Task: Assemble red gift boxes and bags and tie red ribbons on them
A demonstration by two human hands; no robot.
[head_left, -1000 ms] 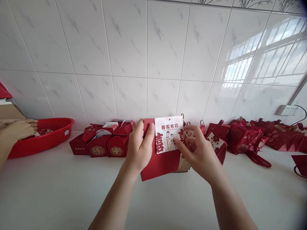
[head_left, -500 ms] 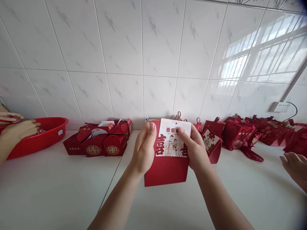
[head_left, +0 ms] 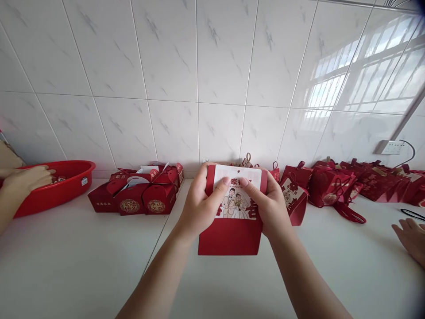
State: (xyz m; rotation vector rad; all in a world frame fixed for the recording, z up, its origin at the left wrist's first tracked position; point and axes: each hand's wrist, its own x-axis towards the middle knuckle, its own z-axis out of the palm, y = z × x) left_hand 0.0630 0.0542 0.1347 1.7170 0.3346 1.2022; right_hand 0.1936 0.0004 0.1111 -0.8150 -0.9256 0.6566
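Note:
Between my hands, above the table, is a red paper bag [head_left: 229, 239] with a white card [head_left: 237, 206] flat on its front. The card shows a couple in wedding clothes. My left hand [head_left: 203, 201] grips the bag's left side, its thumb on the card. On the right side, my right hand [head_left: 270, 199] holds the bag the same way, with its thumb also pressing the card near the printed characters. The fingers behind the bag are hidden.
Several red boxes [head_left: 129, 206] stand left of centre. Beyond them is a red basin [head_left: 71, 186] with another person's hands at it. Red gift bags [head_left: 327, 188] line the right back, and a person's hand [head_left: 411, 239] rests at the right edge.
My left thumb has moved right onto the card, and the card has shifted slightly left on the bag. At the right edge, a dark loop has come into view near the other person's hand.

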